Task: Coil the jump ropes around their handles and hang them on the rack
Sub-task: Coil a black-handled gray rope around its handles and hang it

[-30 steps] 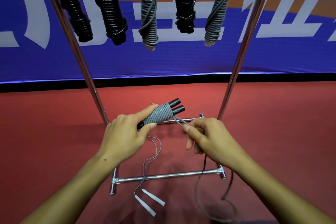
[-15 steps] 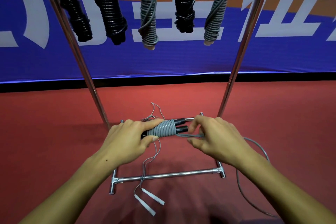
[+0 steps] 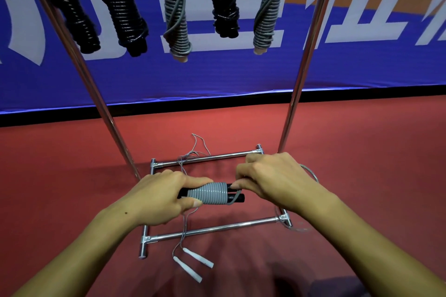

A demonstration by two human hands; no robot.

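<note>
Left hand: grip closed around black handles.
Right hand: pinches grey rope.
Advice: keep rope tight, turns side by side.

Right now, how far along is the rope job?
Done: five coiled bundles hang on the rack, three black, two grey. In hand: left hand grips the black handles, right hand winds grey cord over them; slack remains. Left: hang it, then the thin rope with white handles on the floor.
</note>
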